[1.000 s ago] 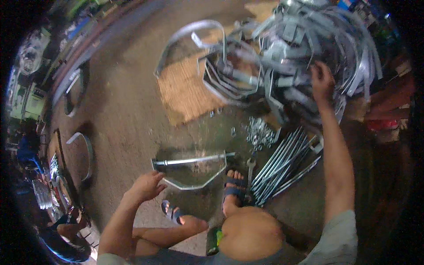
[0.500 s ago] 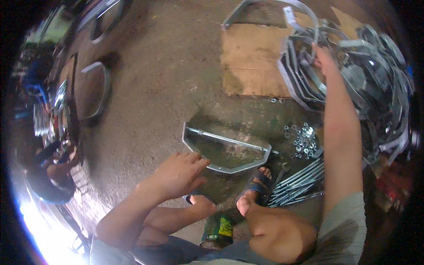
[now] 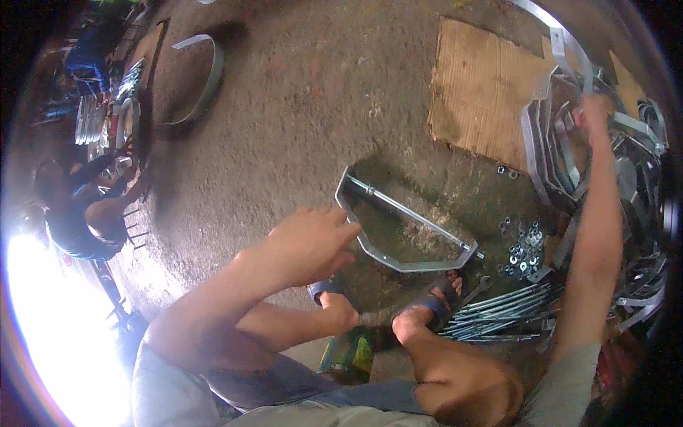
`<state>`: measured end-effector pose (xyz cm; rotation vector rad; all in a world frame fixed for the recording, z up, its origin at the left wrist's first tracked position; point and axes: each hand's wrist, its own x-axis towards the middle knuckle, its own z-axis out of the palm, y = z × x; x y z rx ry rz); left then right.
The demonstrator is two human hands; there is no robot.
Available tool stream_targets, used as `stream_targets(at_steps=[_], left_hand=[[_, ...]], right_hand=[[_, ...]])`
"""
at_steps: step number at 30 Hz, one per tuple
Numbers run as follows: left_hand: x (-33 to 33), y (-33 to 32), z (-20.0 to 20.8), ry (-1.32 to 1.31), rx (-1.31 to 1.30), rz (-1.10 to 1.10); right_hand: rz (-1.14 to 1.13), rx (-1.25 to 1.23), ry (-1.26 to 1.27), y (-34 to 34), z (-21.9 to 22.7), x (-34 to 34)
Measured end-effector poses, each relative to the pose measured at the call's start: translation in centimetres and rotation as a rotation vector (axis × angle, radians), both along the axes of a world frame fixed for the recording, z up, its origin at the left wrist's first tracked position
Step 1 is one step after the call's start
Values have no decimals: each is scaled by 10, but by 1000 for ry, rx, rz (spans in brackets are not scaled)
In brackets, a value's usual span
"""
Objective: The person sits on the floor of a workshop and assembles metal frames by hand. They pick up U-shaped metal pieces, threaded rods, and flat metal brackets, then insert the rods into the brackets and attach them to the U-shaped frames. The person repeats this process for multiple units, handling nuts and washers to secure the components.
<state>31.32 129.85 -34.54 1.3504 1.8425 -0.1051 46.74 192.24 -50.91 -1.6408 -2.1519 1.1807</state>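
My right hand [image 3: 593, 116] is closed around a curved flat metal band [image 3: 571, 51], which arches up and away beyond the hand. Under and around that hand lies a heap of bent grey metal brackets [image 3: 544, 146]. My left hand [image 3: 307, 245] hangs in front of my left knee, fingers loosely bent, thumb apart, nothing visible in it. Just beyond its fingertips, on the floor, is an angular metal bracket [image 3: 373, 250] with a threaded rod [image 3: 413, 213] spanning its two ends.
Loose nuts and washers [image 3: 525, 250] lie right of the bracket, near a spanner [image 3: 481, 285] and a bundle of threaded rods [image 3: 498, 311]. Flat cardboard [image 3: 484, 92] lies ahead. Another curved band [image 3: 210, 78] rests at far left, near a crouching person [image 3: 89, 206]. A green tin [image 3: 346, 354] stands between my legs.
The view has turned, so the floor things sit further right. My right hand stays on the curved band at the heap. My left hand remains raised and empty.
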Motion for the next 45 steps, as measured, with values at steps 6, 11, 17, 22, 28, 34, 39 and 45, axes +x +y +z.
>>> stream_targets(at_steps=[6,11,17,22,28,34,39,45], left_hand=[[16,19,-26,-87,27,-107],[17,18,-54,-110,40,-48],[-4,-24,-78,103,-215,160],[-27,-54,-114,253,-148,323],[-25,-52,-136,266,-164,304],[-16,-44,-138,211,-194,298],[-11,-36,-133,241,-188,241],[-7,-34,-133,253,-239,227]], right_hand=[[35,-98,341,-84,73,-30],[386,367,-140,-89,62,22],[241,368,-140,-187,89,66],[34,218,-44,-225,91,85],[-374,-408,570,-152,53,118],[-385,-615,552,-93,32,116],[-283,-403,531,-124,28,100],[-226,-171,606,-228,92,58]])
